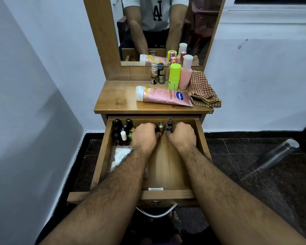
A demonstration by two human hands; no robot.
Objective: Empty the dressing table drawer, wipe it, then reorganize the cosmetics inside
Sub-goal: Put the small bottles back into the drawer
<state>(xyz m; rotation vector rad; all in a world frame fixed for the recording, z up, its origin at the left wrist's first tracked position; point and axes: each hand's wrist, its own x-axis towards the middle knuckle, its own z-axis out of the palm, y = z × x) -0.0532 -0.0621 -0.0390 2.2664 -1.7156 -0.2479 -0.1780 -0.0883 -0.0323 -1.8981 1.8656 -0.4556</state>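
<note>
Both my hands are deep in the open drawer. My left hand curls round the gold-capped bottle; my right hand pinches the small spray bottle. Both bottles stand at the far wall. I judge them light, rigid, slick and possibly glass: best gripped round the body, not the cap.

Even indoor light, tabletop glare, wide-angle bowing (edges slightly soft).

I see the wooden dressing table top carrying a pink tube lying on its side, a checked cloth folded at the right edge, and behind them two small bottles, a neon-yellow bottle and a pink bottle standing upright.
</note>
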